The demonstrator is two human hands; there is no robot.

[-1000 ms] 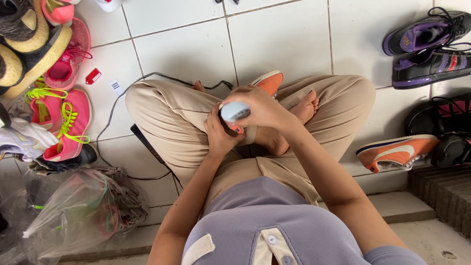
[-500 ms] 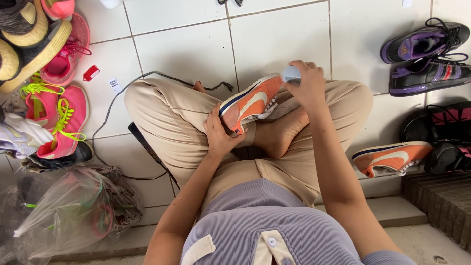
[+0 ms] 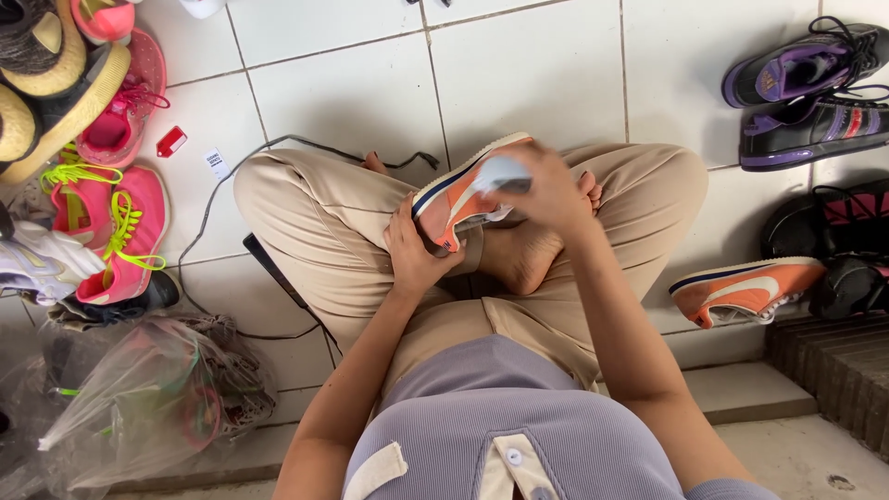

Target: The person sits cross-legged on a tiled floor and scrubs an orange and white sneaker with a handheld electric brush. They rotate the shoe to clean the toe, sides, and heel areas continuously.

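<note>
The left hand (image 3: pixel 415 252) clasps the heel end of an orange sneaker (image 3: pixel 460 193) held over the crossed legs, while the right hand (image 3: pixel 546 190) pinches a pale cloth (image 3: pixel 505 172) against its side. With only the heel gripped, hard rubbing could twist the shoe loose onto the tiled floor (image 3: pixel 519 74); the blurred cloth might slip from the fingers
</note>
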